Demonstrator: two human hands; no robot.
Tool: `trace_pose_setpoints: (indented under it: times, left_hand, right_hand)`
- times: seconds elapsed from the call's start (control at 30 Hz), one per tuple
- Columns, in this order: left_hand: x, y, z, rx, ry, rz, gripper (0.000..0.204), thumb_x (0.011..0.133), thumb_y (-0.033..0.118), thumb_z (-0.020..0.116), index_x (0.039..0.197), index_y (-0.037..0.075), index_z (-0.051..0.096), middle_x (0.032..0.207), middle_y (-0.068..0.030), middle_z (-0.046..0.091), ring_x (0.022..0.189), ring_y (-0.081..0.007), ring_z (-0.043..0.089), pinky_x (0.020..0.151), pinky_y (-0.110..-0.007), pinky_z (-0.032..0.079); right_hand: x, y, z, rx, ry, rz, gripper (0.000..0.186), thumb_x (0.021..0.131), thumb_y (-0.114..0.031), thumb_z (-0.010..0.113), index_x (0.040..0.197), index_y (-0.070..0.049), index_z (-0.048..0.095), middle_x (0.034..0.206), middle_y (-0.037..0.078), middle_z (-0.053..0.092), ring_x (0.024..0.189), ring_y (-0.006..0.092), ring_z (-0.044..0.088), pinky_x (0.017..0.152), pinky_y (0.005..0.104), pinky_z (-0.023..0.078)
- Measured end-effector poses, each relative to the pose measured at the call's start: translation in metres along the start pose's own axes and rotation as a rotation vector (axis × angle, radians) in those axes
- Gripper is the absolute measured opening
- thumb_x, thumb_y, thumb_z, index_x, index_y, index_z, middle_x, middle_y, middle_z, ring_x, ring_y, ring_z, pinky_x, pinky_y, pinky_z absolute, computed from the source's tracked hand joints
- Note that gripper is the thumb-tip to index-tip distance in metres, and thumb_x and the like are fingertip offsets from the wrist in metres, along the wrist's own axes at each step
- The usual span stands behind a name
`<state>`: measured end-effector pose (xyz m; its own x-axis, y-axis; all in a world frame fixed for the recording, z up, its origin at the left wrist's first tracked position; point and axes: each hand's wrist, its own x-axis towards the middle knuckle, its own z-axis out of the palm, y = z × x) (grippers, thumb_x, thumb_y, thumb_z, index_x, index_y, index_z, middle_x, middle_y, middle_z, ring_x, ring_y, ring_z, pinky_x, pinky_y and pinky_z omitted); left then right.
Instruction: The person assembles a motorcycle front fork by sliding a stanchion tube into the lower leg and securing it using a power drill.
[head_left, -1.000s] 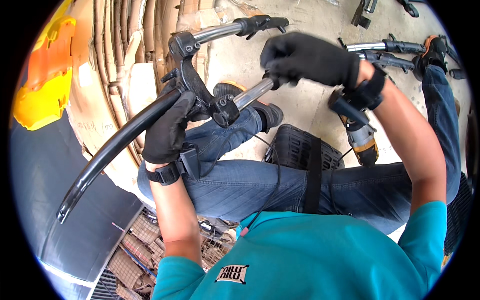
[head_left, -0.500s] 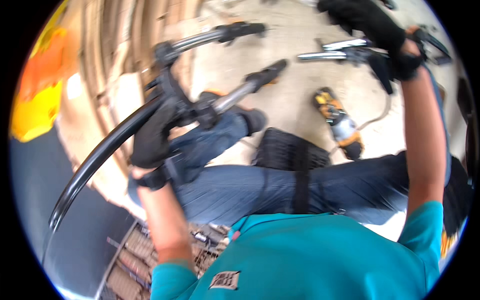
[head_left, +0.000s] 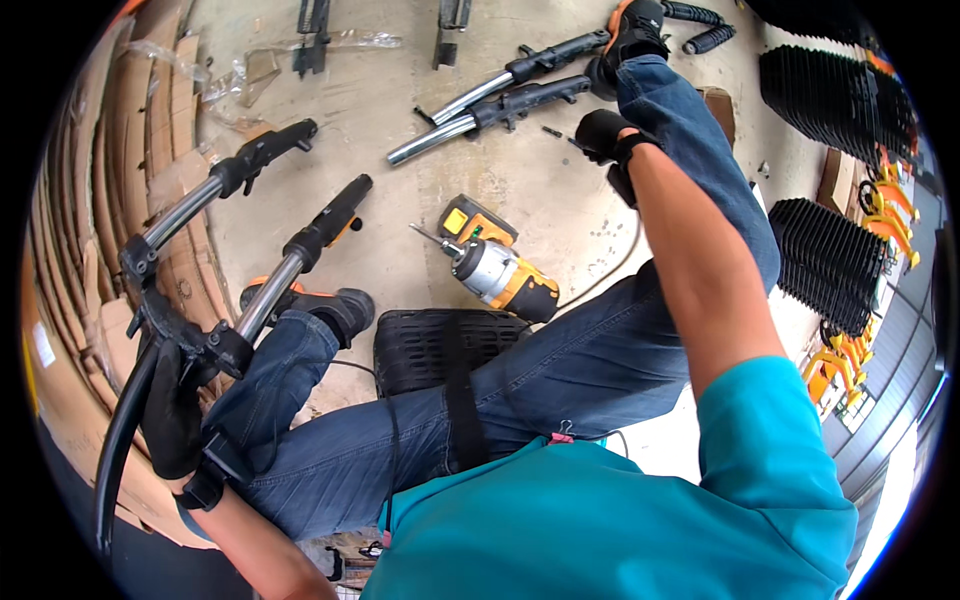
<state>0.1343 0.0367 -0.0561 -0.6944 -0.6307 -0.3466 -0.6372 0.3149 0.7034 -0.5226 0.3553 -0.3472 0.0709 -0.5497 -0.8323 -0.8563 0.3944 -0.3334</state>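
Observation:
My left hand (head_left: 172,415), in a black glove, is closed on a front fork assembly (head_left: 160,310) just below its clamp, where a curved black tube (head_left: 118,440) runs down. The assembly's two fork legs (head_left: 275,285), with chrome tubes and black lower ends, point away from me. At the upper right, my gloved right hand (head_left: 603,137) is low over the floor with its fingers curled. Something small and dark shows at its fingertips, too small to name. A small dark bolt-like piece (head_left: 552,131) lies beside it. Two loose fork legs (head_left: 490,110) lie left of that hand.
A yellow-and-black impact wrench (head_left: 500,278) lies between my feet, beside a black plastic piece (head_left: 430,340). Flattened cardboard (head_left: 110,190) is stacked at left. Black ribbed parts (head_left: 825,265) and yellow parts (head_left: 835,370) stand at right. Two springs (head_left: 705,30) lie at the far right.
The view has swung round, shifting the scene leftward. My right hand has come from beyond the loose fork legs to the floor right of them. My left hand still holds the fork assembly.

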Motion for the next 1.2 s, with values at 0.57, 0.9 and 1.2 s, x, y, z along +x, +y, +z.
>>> trace_pose_setpoints:
  times: [0.57,0.9,1.2]
  left_hand:
    - [-0.002,0.002,-0.004,-0.521,0.073,-0.269,0.046,0.095,-0.010,0.048,0.141,0.000,0.048,0.140,-0.0128,0.051,0.126,-0.0236,0.051,0.104,-0.036,0.043]
    - [-0.004,0.002,-0.003,0.070,-0.009,0.059,0.055,0.090,-0.016,0.050,0.142,0.000,0.046,0.142,-0.0143,0.050,0.128,-0.0253,0.051,0.105,-0.036,0.044]
    - [0.002,0.004,-0.002,-0.722,0.106,-0.425,0.042,0.099,0.001,0.050,0.141,0.000,0.048,0.141,-0.0128,0.051,0.125,-0.0231,0.053,0.102,-0.036,0.047]
  right_hand:
    - [0.019,-0.069,0.026,0.033,0.608,0.468,0.028,0.087,-0.031,0.068,0.102,-0.007,0.067,0.096,0.014,0.071,0.090,0.0304,0.068,0.078,0.0430,0.054]
    - [-0.024,-0.095,-0.024,1.726,0.072,0.320,0.018,0.099,-0.016,0.053,0.096,-0.001,0.062,0.078,0.004,0.064,0.052,0.0038,0.051,0.045,0.0168,0.044]
    - [-0.016,-0.093,-0.023,1.558,0.056,0.226,0.017,0.098,-0.015,0.053,0.095,-0.002,0.064,0.080,0.004,0.065,0.055,0.0039,0.051,0.048,0.0163,0.043]
